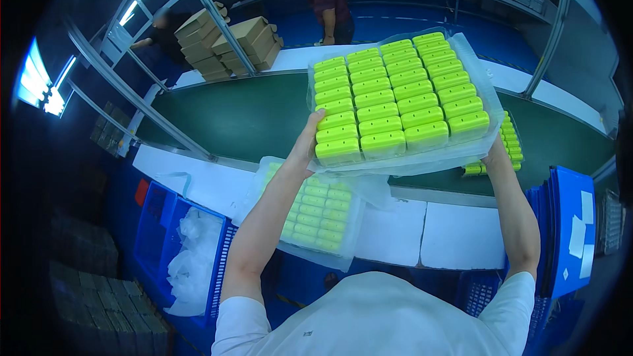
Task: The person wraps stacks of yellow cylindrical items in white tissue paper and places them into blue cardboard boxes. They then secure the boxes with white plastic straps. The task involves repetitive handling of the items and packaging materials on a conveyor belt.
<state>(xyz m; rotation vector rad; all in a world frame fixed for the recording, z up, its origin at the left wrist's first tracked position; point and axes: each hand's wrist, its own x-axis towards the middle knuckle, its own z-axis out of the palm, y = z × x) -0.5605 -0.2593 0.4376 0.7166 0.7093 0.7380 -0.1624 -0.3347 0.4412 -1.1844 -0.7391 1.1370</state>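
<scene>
Between my two hands I hold up a clear plastic tray filled with rows of small bright yellow-green cases. My left hand is closed on the tray's left edge, thumb on top by the near corner case. At the right near corner my right hand grips the tray, its fingers mostly hidden beneath. Below, on the white bench, lies a second filled tray under a translucent sheet. Another group of yellow-green cases rests on the green conveyor belt, partly hidden behind the held tray.
The green conveyor belt runs across behind the white bench. At left stands a blue crate with crumpled plastic. Blue panels stand at right. Cardboard boxes sit beyond the belt, near a person. Metal posts frame the station.
</scene>
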